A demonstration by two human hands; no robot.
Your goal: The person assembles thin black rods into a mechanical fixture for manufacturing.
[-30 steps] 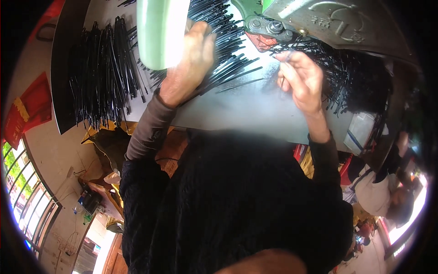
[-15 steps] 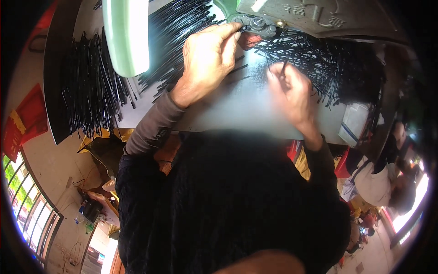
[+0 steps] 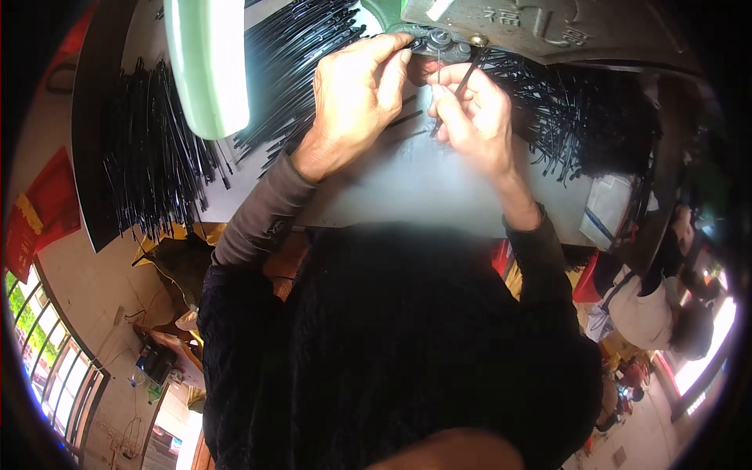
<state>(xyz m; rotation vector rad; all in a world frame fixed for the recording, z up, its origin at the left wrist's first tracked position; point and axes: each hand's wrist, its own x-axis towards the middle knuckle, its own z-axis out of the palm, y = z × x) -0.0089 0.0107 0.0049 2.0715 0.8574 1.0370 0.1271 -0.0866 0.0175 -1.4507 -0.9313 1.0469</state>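
Observation:
My left hand (image 3: 356, 98) reaches up to the round metal head (image 3: 440, 41) of a grey-green machine (image 3: 548, 27), its fingertips touching that part. My right hand (image 3: 474, 117) sits just to its right and pinches a thin black rod (image 3: 464, 82) near the same metal part. Both hands hover over a white worktop (image 3: 407, 184). Heaps of the same black rods lie to the left (image 3: 157, 157), behind the hands (image 3: 305, 70) and to the right (image 3: 580, 125).
A pale green cylinder (image 3: 205, 63) hangs over the table's left half. White packets (image 3: 607, 211) rest at the table's right edge. Another person in a white top (image 3: 650, 313) sits at the far right. Windows (image 3: 31, 337) lie at lower left.
Both hands have moved up and toward each other to the machine's metal head. The right hand now holds a black rod upright.

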